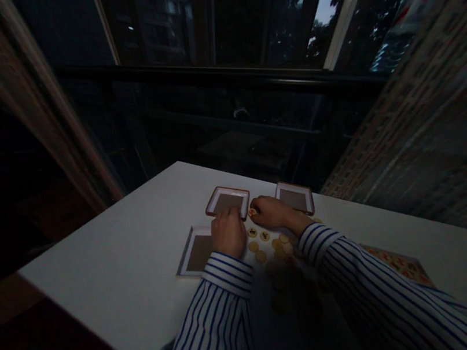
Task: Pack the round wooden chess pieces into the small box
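Note:
My left hand rests at the near edge of a shallow tray, beside a second tray; its fingers are bent and what they hold, if anything, is hidden. With closed fingers, my right hand grips a round piece with a red mark, between the upper tray and a third tray. Just below the hands lie two round pieces with dark marks, one on the left and one on the right. Several plain round pieces are scattered nearer to me.
The white table has its far corner near the window. A flat box with printed round pieces lies at the right, partly behind my right sleeve. A plastic bottle stands at the upper right, next to a woven curtain.

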The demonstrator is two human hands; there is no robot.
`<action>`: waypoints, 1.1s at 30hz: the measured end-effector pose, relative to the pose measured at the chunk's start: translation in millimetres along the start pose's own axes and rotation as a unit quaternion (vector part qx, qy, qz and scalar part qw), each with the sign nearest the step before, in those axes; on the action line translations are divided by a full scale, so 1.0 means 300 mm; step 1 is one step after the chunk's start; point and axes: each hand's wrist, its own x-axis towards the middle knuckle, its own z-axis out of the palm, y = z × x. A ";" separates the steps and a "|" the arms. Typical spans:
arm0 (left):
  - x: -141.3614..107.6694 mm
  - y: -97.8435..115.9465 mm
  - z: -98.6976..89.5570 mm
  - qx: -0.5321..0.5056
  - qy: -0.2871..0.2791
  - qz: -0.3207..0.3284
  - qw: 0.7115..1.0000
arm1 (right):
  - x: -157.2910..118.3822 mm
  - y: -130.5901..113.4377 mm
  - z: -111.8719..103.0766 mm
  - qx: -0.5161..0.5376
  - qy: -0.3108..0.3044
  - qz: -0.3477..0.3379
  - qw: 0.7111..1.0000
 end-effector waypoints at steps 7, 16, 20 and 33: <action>-0.003 0.007 -0.004 -0.007 0.008 0.010 1.000 | -0.061 0.001 -0.039 -0.004 0.043 0.006 0.999; 0.004 0.014 0.006 -0.124 0.038 0.013 0.991 | -0.124 -0.004 -0.081 0.090 0.110 -0.030 0.989; 0.016 0.024 0.011 -0.332 0.026 -0.005 0.943 | -0.160 -0.005 -0.093 0.164 0.146 -0.048 0.974; -0.037 0.099 -0.066 -0.608 -0.108 -0.072 0.783 | -0.332 -0.009 -0.144 0.259 0.174 -0.088 0.946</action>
